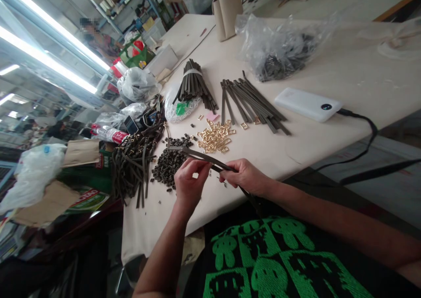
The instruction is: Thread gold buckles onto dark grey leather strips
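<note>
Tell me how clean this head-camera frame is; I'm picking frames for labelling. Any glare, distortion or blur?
Head view: ceiling light tubes blow out to white at upper left; wide-angle lens bends them and tilts the table; both hands, left hand and right hand, holding the dark strap, are sharp; gold buckles readable; one background face is blurred.

I can't read any full text here. Green/white printed sheet (86, 201) on the floor, left of the table, shows red letters, approx "SOS" but partly cut off, not sure. Bottle label (116, 135) red, too blurry. Shirt (269, 263) has green pixel figures only, no words.
</note>
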Available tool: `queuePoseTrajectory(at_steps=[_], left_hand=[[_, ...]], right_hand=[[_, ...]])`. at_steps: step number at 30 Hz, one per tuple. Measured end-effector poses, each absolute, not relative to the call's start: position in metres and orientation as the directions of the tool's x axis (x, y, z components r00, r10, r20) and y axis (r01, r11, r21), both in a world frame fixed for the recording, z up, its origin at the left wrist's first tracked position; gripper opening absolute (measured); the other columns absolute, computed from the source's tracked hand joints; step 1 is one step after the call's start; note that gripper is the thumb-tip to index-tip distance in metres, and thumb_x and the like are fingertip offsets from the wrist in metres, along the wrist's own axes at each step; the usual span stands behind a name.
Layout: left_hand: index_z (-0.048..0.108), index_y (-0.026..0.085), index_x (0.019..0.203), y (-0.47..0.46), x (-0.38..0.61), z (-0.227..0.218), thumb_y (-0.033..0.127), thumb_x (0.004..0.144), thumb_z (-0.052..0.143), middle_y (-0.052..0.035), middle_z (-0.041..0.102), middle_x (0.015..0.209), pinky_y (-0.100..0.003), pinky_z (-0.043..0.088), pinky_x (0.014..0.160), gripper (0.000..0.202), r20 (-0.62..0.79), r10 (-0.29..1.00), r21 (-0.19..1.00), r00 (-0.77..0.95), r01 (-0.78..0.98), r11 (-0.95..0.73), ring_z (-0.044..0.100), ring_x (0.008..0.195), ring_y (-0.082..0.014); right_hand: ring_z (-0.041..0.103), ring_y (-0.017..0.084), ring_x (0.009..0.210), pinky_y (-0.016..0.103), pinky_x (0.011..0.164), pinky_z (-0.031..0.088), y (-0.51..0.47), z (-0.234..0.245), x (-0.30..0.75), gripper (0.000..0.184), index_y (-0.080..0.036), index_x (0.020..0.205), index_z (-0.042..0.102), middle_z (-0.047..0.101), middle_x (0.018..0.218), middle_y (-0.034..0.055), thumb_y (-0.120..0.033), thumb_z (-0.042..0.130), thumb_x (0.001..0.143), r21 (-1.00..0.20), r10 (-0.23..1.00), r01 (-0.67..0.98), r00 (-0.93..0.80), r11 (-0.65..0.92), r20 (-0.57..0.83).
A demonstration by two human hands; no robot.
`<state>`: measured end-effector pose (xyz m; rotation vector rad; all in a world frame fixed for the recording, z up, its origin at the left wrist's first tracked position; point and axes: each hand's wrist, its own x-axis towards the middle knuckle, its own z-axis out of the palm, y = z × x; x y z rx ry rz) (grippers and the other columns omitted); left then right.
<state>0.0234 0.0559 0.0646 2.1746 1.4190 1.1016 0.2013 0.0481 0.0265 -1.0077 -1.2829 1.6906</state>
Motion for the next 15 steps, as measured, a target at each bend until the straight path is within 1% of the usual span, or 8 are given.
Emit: queuePoseTrajectory(at_steps=[2,4,5,7,9,11,13,15], left_hand=[[0.072,0.019,0.088,0.052,0.027,0.065,0.019,0.084,0.068,-0.0023,0.069,0.081,-0.02,0.051,0.061,0.006,0.526,0.791,0.464,0.313,0.674,-0.575,0.063,0.066,-0.0099],[0.073,0.019,0.092,0.048,0.031,0.063,0.017,0.083,0.069,-0.0029,0.069,0.083,-0.02,0.052,0.064,0.01,0.582,0.708,0.341,0.4,0.671,-0.658,0.065,0.069,-0.0103],[0.073,0.02,0.094,0.046,0.033,0.061,0.016,0.084,0.068,-0.0028,0.069,0.083,-0.02,0.052,0.065,0.012,0.596,0.683,0.31,0.422,0.664,-0.681,0.065,0.071,-0.0105],[0.073,0.021,0.097,0.043,0.037,0.058,0.017,0.084,0.068,-0.0027,0.069,0.083,-0.021,0.053,0.067,0.014,0.606,0.673,0.319,0.423,0.646,-0.693,0.065,0.073,-0.0111],[0.072,0.022,0.098,0.039,0.041,0.056,0.019,0.085,0.068,-0.003,0.069,0.085,-0.023,0.054,0.069,0.014,0.592,0.713,0.403,0.374,0.629,-0.665,0.066,0.076,-0.0121],[0.072,0.022,0.094,0.036,0.044,0.053,0.02,0.084,0.068,-0.0027,0.069,0.085,-0.025,0.054,0.07,0.01,0.545,0.787,0.549,0.289,0.587,-0.595,0.065,0.076,-0.0128],[0.07,0.021,0.088,0.034,0.046,0.05,0.021,0.083,0.07,-0.0019,0.068,0.082,-0.025,0.053,0.069,0.005,0.436,0.882,0.748,0.178,0.473,-0.465,0.064,0.074,-0.0129],[0.067,0.019,0.083,0.032,0.047,0.046,0.023,0.081,0.072,-0.0012,0.067,0.079,-0.026,0.053,0.068,0.007,0.277,0.957,0.914,0.087,0.285,-0.29,0.064,0.072,-0.0132]], right_hand=[[0.036,0.008,0.045,0.023,0.045,0.027,0.047,0.025,0.201,0.024,-0.014,0.069,0.065,0.045,0.05,-0.0053,-0.036,0.057,0.075,-0.978,0.922,-0.113,-0.365,-0.178,-0.125],[0.038,0.008,0.046,0.022,0.046,0.029,0.047,0.023,0.2,0.024,-0.014,0.069,0.063,0.045,0.051,-0.0052,-0.036,0.056,0.076,-0.983,0.936,-0.117,-0.339,-0.142,-0.094],[0.038,0.008,0.046,0.022,0.046,0.03,0.046,0.022,0.2,0.023,-0.015,0.069,0.062,0.045,0.051,-0.0053,-0.036,0.056,0.076,-0.985,0.941,-0.122,-0.33,-0.12,-0.073],[0.039,0.008,0.048,0.022,0.047,0.031,0.046,0.019,0.201,0.024,-0.016,0.069,0.059,0.045,0.052,-0.0053,-0.037,0.055,0.079,-0.986,0.948,-0.147,-0.316,-0.076,-0.026],[0.04,0.009,0.05,0.022,0.049,0.033,0.045,0.018,0.201,0.028,-0.016,0.07,0.058,0.046,0.053,-0.0049,-0.04,0.054,0.083,-0.98,0.949,-0.193,-0.314,-0.045,0.019],[0.041,0.009,0.052,0.022,0.05,0.035,0.044,0.017,0.203,0.03,-0.016,0.07,0.057,0.046,0.055,-0.0046,-0.042,0.054,0.085,-0.972,0.948,-0.233,-0.314,-0.033,0.043],[0.042,0.009,0.053,0.022,0.051,0.036,0.043,0.016,0.204,0.031,-0.016,0.071,0.056,0.046,0.056,-0.0044,-0.043,0.056,0.085,-0.969,0.944,-0.244,-0.328,-0.038,0.046],[0.042,0.009,0.053,0.023,0.052,0.036,0.043,0.015,0.206,0.032,-0.015,0.073,0.059,0.048,0.057,-0.004,-0.045,0.057,0.085,-0.97,0.934,-0.238,-0.354,-0.039,0.049]])
